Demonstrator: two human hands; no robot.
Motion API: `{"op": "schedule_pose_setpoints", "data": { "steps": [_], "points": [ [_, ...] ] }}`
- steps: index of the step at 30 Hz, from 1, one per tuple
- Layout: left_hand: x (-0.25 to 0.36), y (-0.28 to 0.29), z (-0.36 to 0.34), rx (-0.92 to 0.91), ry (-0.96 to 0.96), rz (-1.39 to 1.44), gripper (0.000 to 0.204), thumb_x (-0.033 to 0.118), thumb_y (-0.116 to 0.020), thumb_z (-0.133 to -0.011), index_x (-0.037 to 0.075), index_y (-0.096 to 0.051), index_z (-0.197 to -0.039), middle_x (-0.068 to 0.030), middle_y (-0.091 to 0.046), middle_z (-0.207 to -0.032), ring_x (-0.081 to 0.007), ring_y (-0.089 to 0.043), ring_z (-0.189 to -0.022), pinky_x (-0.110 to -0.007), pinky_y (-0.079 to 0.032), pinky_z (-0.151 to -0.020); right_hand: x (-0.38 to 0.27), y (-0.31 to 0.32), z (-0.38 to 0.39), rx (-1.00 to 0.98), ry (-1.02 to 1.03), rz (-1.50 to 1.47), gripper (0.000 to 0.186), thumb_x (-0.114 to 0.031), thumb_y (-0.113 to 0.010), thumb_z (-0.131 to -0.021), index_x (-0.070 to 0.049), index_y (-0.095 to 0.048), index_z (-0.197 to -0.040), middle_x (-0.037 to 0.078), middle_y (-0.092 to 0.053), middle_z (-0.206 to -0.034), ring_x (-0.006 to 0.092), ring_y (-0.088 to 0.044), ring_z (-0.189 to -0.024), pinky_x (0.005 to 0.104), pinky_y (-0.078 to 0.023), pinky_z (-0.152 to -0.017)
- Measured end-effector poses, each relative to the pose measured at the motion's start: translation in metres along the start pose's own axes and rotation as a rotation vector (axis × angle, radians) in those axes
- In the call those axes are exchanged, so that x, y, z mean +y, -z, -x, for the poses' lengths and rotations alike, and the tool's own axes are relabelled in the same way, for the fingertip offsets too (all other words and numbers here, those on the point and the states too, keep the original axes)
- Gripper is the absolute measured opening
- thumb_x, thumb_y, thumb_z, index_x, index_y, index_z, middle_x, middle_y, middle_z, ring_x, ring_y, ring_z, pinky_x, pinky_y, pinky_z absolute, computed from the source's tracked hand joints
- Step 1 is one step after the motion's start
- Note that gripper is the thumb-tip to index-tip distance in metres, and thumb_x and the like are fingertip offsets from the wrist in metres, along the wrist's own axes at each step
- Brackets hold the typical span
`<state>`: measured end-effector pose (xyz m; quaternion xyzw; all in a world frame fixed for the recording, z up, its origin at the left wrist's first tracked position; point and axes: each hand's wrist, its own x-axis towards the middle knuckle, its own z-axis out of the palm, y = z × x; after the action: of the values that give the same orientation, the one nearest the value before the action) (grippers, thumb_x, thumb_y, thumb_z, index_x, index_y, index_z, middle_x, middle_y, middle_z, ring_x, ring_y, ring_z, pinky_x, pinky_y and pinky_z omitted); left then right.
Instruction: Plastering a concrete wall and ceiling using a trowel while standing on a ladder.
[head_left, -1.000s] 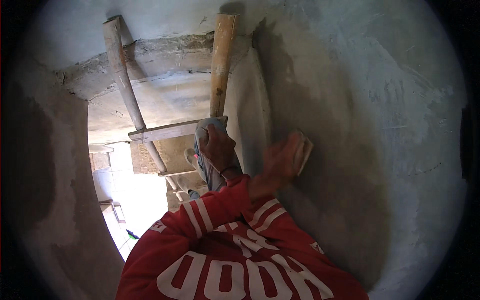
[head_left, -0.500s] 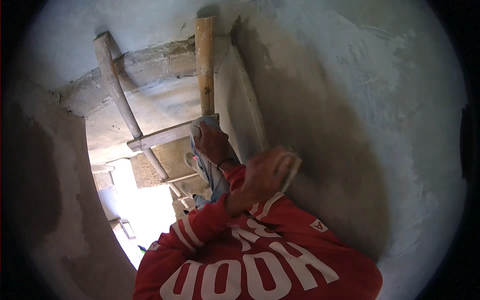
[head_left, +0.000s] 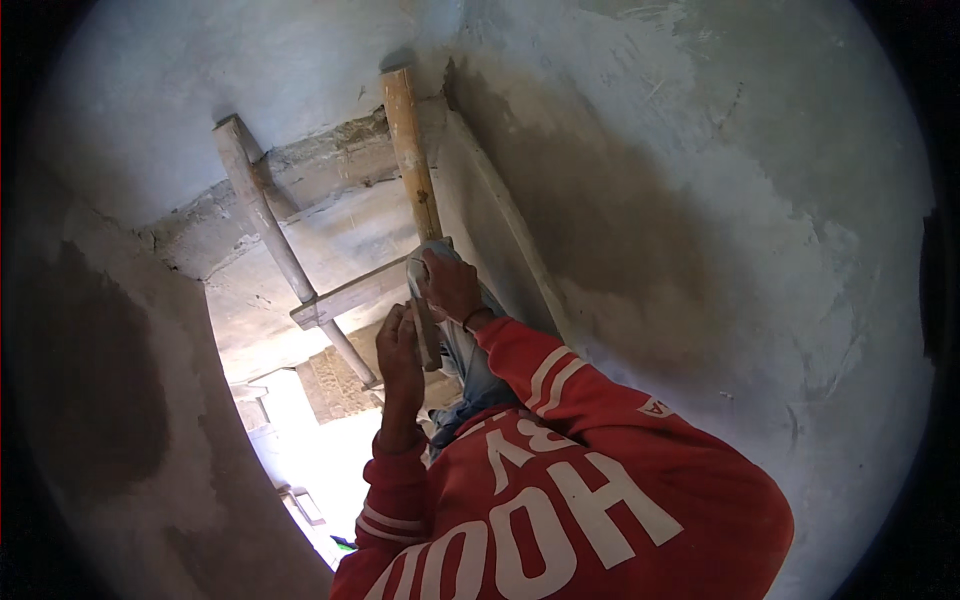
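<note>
My left hand [head_left: 402,350] is closed on a narrow, flat, greyish-brown piece [head_left: 426,335], seen nearly edge-on; its exact kind does not show. Just above the piece's upper end, my right hand [head_left: 453,288], with a dark band at its wrist, is curled against the bent knee of my blue jeans [head_left: 418,262]. Its fingertips come close to the piece, and what they hold, if anything, is hidden. Both hands are in front of a wooden ladder [head_left: 355,285], near its upper rung.
The ladder's round rails, the right one [head_left: 408,140] and the left one [head_left: 262,215], lean on a pale plastered wall. A plastered wall with a dark damp patch [head_left: 610,200] rises at right. Another wall [head_left: 120,380] stands at left, beside a bright opening [head_left: 325,460] far below.
My left hand has come back from the right-hand wall, where it was crossed over my right arm, to beside my right hand, bringing the flat piece. The view has shifted slightly.
</note>
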<state>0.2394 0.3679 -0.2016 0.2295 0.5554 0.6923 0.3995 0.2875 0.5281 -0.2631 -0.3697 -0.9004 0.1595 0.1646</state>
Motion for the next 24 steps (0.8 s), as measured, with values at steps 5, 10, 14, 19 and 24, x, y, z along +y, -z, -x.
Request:
{"op": "schedule_pose_setpoints", "data": {
  "steps": [5,10,14,19,24],
  "points": [
    [0.017,-0.002,0.014,-0.195,0.095,0.619,0.046,0.044,-0.044,-0.102,0.005,-0.054,-0.125,-0.0143,-0.063,-0.118,-0.0272,-0.062,-0.108,-0.04,-0.049,-0.094,0.03,-0.02,0.005,0.004,-0.1,-0.053,0.034,-0.029,-0.065,-0.085,-0.008,-0.06,-0.111,0.02,-0.068,-0.101,0.0396,-0.067,-0.092,0.0519,-0.054,-0.08],
    [0.039,0.019,0.016,-0.088,-0.22,0.426,0.034,0.021,-0.045,-0.103,0.005,-0.05,-0.133,-0.013,-0.057,-0.13,-0.0246,-0.055,-0.122,-0.039,-0.047,-0.1,0.009,-0.007,0.008,0.028,-0.099,-0.732,0.052,-0.03,-0.066,-0.092,-0.009,-0.051,-0.137,0.013,-0.063,-0.107,0.0281,-0.062,-0.095,0.0397,-0.05,-0.084],
    [0.074,0.041,0.03,0.316,-0.287,-0.019,0.036,0.016,-0.041,-0.104,0.005,-0.055,-0.135,-0.0054,-0.065,-0.122,-0.0137,-0.064,-0.104,-0.028,-0.055,-0.084,-0.093,0.086,0.022,-0.392,-0.323,-1.304,0.044,-0.041,-0.054,-0.102,-0.009,-0.056,-0.131,-0.008,-0.038,-0.075,-0.0004,-0.029,-0.059,0.0197,-0.027,-0.051],
    [0.082,0.062,0.038,0.378,-0.185,0.503,0.035,0.018,-0.04,-0.104,0.004,-0.06,-0.128,-0.005,-0.068,-0.113,-0.0115,-0.065,-0.097,-0.026,-0.055,-0.082,-0.125,0.082,0.035,-0.683,0.015,-1.207,0.041,-0.042,-0.058,-0.098,-0.006,-0.064,-0.116,-0.008,-0.046,-0.077,0.003,-0.038,-0.063,0.0228,-0.031,-0.054],
    [0.058,0.077,0.065,0.267,-0.102,0.474,0.041,0.032,-0.041,-0.106,0.003,-0.057,-0.131,-0.009,-0.062,-0.123,-0.0166,-0.06,-0.109,-0.03,-0.049,-0.092,-0.158,0.087,0.069,-0.827,-0.044,-1.486,0.044,-0.037,-0.06,-0.097,-0.002,-0.058,-0.123,0.002,-0.062,-0.098,0.0091,-0.058,-0.084,0.0266,-0.047,-0.069]
  ]
}}
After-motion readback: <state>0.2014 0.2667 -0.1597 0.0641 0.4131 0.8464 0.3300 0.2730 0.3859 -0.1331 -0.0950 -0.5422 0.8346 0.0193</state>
